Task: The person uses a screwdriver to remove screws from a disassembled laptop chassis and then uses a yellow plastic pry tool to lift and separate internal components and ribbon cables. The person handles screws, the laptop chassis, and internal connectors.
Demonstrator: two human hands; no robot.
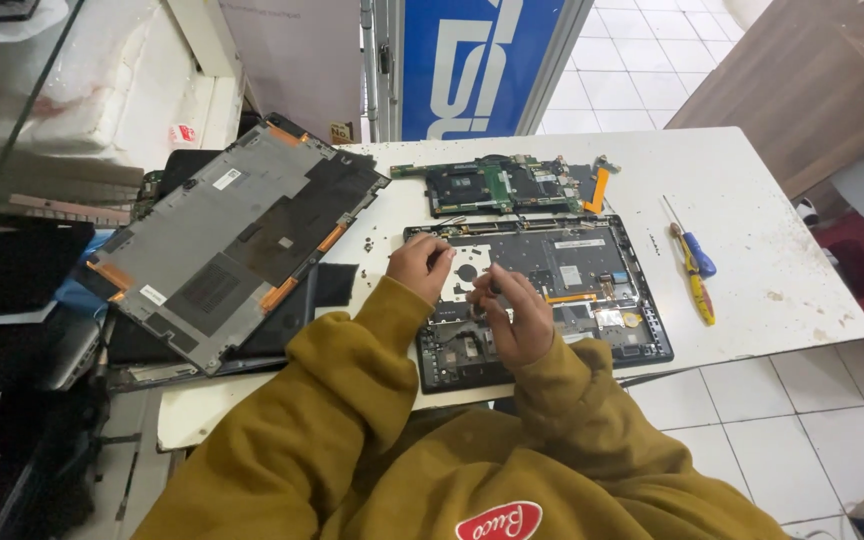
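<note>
Mustard sleeves [372, 400]; both hands, left hand [420, 265] and right hand [514, 315], fingers curled (grip unclear), on opened laptop [592, 265].

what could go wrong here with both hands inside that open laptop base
The bare left hand and right hand work among exposed parts in the laptop base, so a slip might damage them. The removed circuit board lies uncovered near the table's far edge, where a nudge could push it off. The two screwdrivers lie loose and might roll.
</note>
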